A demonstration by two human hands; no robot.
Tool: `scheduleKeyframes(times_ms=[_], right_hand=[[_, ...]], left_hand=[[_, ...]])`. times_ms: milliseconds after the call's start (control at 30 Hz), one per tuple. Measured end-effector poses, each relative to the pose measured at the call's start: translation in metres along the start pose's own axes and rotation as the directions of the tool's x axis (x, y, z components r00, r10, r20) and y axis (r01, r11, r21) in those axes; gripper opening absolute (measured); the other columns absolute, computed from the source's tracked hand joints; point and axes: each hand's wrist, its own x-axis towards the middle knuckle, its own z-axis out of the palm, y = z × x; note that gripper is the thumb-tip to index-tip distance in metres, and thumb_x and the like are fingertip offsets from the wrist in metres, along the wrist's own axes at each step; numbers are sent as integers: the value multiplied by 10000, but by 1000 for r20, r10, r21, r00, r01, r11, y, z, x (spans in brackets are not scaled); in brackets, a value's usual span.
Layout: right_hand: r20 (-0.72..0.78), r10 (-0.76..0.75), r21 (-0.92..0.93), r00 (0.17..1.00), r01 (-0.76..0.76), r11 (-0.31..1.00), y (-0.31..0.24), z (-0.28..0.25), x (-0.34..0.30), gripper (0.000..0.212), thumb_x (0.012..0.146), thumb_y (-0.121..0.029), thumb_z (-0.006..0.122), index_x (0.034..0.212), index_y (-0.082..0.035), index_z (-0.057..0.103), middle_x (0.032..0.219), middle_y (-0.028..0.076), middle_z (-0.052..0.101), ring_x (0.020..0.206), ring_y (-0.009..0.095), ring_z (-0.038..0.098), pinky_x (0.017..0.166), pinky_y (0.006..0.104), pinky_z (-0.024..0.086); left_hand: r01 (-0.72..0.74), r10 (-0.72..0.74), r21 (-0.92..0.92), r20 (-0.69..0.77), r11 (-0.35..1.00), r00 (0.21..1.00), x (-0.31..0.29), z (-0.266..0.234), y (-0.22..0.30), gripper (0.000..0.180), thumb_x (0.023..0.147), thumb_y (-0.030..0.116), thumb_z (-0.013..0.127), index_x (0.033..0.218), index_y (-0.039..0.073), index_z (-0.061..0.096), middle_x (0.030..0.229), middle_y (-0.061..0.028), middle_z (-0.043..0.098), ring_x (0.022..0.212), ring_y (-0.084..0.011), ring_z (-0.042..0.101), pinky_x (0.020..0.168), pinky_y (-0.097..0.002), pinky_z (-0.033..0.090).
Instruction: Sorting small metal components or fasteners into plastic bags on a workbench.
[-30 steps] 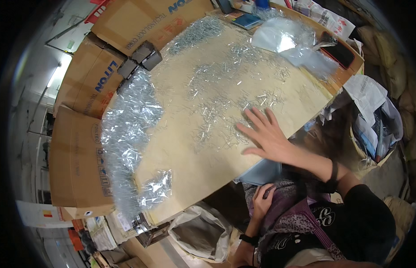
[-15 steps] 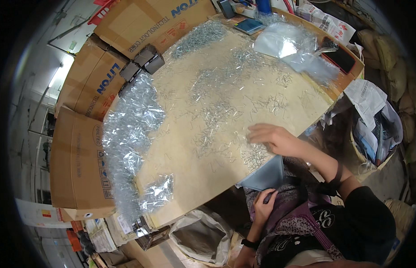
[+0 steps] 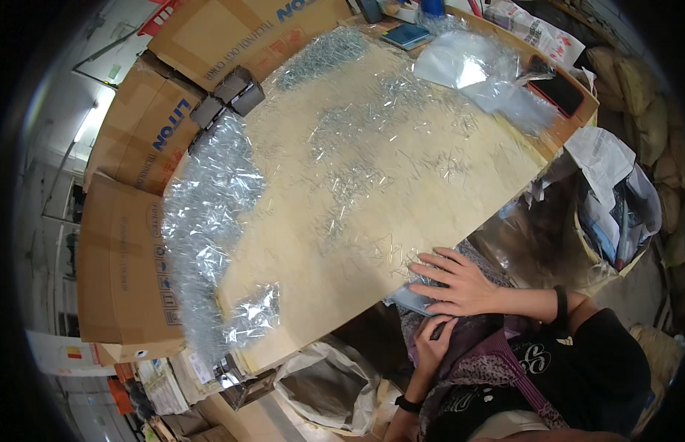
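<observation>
At the table's near edge, my right hand (image 3: 460, 286) lies with fingers spread over a small cluster of thin metal wire pieces and the mouth of a bluish clear plastic bag (image 3: 414, 298). Just below, my left hand (image 3: 433, 340) is closed, its fingertips pinching the bag's rim; part of the bag is hidden behind both hands. More loose wire pieces (image 3: 350, 180) are strewn over the pale wooden table (image 3: 305, 287). To the left lies a long heap of shiny clear packets (image 3: 213, 199), with one packet group (image 3: 254, 317) at the near left corner.
Cardboard boxes (image 3: 125, 272) wall the left and far sides. Empty-looking clear bags (image 3: 467, 62) and a dark phone (image 3: 557, 92) lie at the far right. A white sack (image 3: 327, 387) stands open below the near edge. Right of the table is a bin (image 3: 615, 214) of wrappings.
My right hand has moved down toward me from the tabletop to the bag at the edge. The bag's wide face is now mostly covered. My left hand stays in nearly the same place.
</observation>
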Motion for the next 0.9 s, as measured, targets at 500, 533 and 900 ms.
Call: scheduleKeyframes(times_ms=[500, 533, 900], right_hand=[[-250, 210, 64, 945, -200, 978, 20, -16, -47, 279, 650, 48, 556, 893, -58, 640, 954, 83, 541, 916, 262, 526, 864, 427, 329], [-216, 150, 47, 965, -143, 989, 20, -15, -44, 286, 669, 28, 574, 935, -55, 638, 1015, 94, 559, 976, 267, 535, 891, 438, 337], [77, -31, -49, 997, 35, 998, 18, -3, 7, 371, 798, -115, 584, 1165, -64, 600, 1292, 92, 552, 1252, 213, 483, 1029, 439, 333]], left_hand=[[79, -86, 89, 77, 993, 993, 18, -8, 10, 77, 777, 12, 706, 854, 11, 699, 843, -112, 692, 749, -245, 648, 724, -325, 503], [78, -85, 89, 78, 993, 993, 18, -7, 10, 77, 777, 12, 706, 854, 11, 699, 843, -112, 692, 749, -245, 648, 724, -325, 503], [38, -50, 124, 93, 992, 994, 21, -6, 15, 81, 769, 16, 722, 843, 14, 688, 824, -118, 679, 765, -268, 635, 707, -339, 497]])
